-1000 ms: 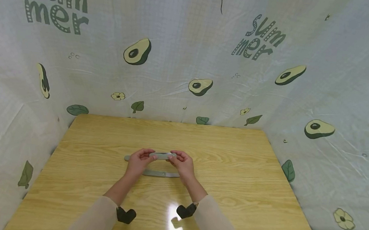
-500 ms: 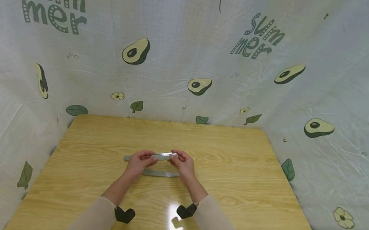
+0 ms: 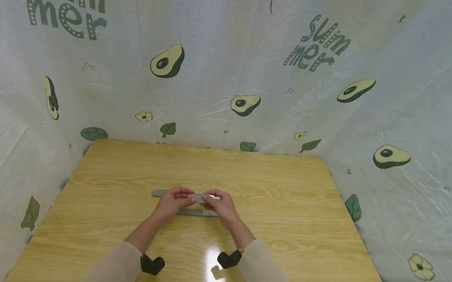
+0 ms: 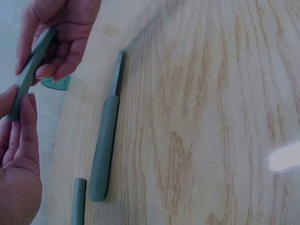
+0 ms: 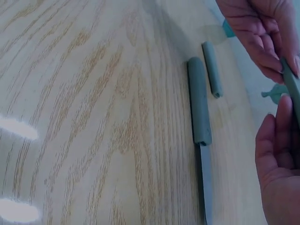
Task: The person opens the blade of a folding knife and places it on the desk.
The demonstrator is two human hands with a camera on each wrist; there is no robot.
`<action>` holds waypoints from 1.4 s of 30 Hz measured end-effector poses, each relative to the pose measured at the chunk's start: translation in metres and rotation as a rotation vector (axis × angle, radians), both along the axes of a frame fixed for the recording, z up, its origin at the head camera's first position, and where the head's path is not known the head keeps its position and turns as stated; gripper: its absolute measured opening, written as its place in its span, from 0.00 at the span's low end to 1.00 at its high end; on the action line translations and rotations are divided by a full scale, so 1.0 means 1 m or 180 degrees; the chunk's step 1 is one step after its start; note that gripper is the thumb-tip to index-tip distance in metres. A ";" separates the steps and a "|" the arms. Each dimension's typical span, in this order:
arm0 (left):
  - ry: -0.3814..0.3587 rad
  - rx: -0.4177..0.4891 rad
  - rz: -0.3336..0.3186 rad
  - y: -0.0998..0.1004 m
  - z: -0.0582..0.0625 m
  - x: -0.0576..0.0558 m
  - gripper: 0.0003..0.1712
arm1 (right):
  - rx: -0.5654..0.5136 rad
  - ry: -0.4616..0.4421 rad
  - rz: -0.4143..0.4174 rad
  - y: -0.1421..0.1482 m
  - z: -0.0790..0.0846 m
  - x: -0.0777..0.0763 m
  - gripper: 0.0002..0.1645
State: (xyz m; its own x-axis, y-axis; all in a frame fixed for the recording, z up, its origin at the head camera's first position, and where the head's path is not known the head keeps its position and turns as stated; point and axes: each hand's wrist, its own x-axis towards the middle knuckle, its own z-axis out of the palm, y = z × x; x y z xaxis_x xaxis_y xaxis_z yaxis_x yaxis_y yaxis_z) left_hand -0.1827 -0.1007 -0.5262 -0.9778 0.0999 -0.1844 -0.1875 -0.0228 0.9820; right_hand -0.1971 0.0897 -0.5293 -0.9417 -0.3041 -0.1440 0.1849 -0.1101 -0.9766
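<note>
Left hand (image 3: pixel 171 201) and right hand (image 3: pixel 221 205) sit close together — apart but near, each in a pinch.
Both forearms, left (image 3: pixel 147 230) and right (image 3: pixel 243 234), angle inward from a person's pale sleeves, left (image 3: pixel 113 267) and right (image 3: pixel 271 279), wrists bare beyond the cuffs. The left thumb presses opposite its fingers (image 4: pixel 29 136); in the left wrist view, the right hand's lower fingers curl toward the palm — its palm side partly showing.

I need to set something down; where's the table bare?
Bare table lies right of the right hand, left of the green stick, and beyond the held green piece, up to the printed cloth. It's crowded around the left hand: that piece, the stick, a knife.
</note>
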 end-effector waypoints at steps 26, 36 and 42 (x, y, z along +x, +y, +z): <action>-0.0153 0.0058 -0.0147 -0.001 0.001 0.004 0.17 | 0.0532 -0.0058 -0.0341 -0.005 0.028 0.013 0.16; -0.0084 -0.0318 -0.0567 -0.008 0.004 0.007 0.16 | 0.1399 0.0326 0.0281 0.000 0.017 -0.003 0.15; -0.0111 -0.0321 -0.0767 -0.007 0.002 0.008 0.16 | 0.1483 0.0472 0.0569 -0.003 0.018 -0.004 0.12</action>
State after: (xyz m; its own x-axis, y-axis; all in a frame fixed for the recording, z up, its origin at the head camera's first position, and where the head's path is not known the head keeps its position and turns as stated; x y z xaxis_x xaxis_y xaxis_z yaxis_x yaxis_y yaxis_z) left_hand -0.1746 -0.1078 -0.5244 -0.9208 0.3086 -0.2384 -0.2094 0.1244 0.9699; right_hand -0.2007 0.0866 -0.5111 -0.9014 -0.3975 -0.1714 0.0169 0.3632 -0.9315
